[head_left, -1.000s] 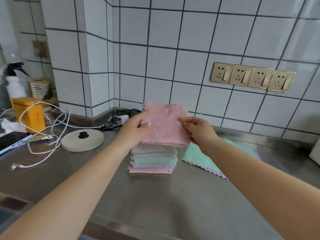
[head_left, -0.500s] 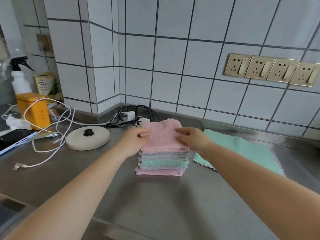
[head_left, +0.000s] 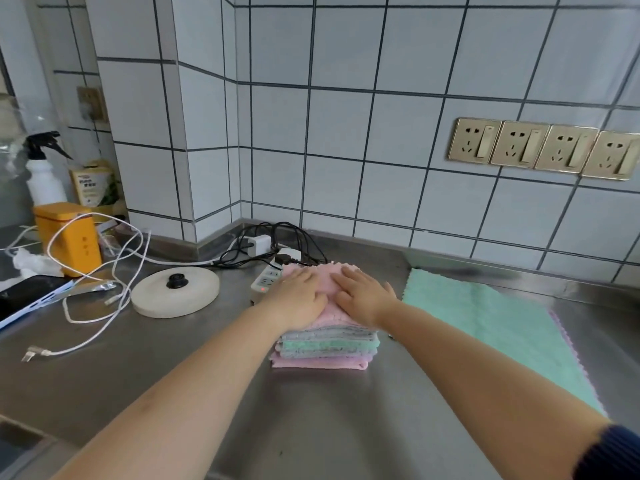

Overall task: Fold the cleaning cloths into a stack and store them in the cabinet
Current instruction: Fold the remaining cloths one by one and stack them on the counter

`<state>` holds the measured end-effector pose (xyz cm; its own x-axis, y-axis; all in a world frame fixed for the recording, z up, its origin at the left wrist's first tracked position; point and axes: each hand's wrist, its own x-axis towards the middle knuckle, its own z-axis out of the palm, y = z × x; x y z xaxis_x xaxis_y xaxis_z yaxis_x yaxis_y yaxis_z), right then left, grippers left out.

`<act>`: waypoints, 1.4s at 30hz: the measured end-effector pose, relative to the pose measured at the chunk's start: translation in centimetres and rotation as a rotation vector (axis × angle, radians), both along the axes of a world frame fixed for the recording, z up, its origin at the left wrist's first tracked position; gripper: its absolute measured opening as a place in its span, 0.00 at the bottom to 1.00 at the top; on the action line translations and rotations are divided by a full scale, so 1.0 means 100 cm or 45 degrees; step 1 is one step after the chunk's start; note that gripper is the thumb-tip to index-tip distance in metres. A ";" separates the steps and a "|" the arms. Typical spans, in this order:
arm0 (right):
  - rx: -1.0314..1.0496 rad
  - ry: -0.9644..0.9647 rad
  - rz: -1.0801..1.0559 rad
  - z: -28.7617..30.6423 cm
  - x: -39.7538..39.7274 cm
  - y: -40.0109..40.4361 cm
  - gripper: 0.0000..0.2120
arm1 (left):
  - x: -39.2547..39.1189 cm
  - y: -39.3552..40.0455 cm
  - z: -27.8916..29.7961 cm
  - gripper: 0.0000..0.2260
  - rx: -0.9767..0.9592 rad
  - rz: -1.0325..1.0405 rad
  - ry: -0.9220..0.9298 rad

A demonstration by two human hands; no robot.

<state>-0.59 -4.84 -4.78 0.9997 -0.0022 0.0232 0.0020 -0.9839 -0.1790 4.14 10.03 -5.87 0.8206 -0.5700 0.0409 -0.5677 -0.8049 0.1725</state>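
Note:
A stack of folded cloths in pink, grey and green sits on the steel counter. A folded pink cloth lies on top of it. My left hand and my right hand press flat on that pink cloth, side by side, fingers straight. To the right of the stack a green cloth lies spread out flat, with a purple cloth edge showing under it. No cabinet is in view.
A power strip with black cables and a white charger sits just behind the stack. A round white lid, white cable, yellow box and spray bottle stand to the left. Tiled walls with sockets close the back.
The pink cloth was held up in both hands, then lowered onto the stack. Both hands now lie flat on it instead of pinching its edges.

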 end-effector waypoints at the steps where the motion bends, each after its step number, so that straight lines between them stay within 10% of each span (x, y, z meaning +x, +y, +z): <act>1: -0.001 0.010 -0.018 -0.003 -0.001 -0.002 0.24 | -0.001 0.001 -0.002 0.25 -0.005 0.000 -0.010; 13: 0.115 -0.252 -0.297 -0.008 -0.053 -0.080 0.18 | -0.050 -0.027 0.034 0.08 -0.302 -0.137 -0.381; 23: 0.045 -0.034 -0.472 -0.032 -0.146 -0.186 0.14 | -0.093 -0.148 0.005 0.14 -0.259 -0.510 -0.116; 35: 0.105 -0.221 -0.508 -0.059 -0.172 -0.213 0.10 | -0.091 -0.197 -0.051 0.15 -0.286 -0.377 0.028; 42: 0.137 -0.447 -0.638 -0.039 -0.167 -0.213 0.10 | -0.086 -0.189 -0.040 0.09 -0.103 -0.289 -0.420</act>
<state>-17.25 -26.10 -8.73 0.8090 -0.4902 0.3243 -0.3790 -0.8568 -0.3498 -4.51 -8.87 -9.85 0.6098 -0.7193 0.3328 -0.7649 -0.6441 0.0092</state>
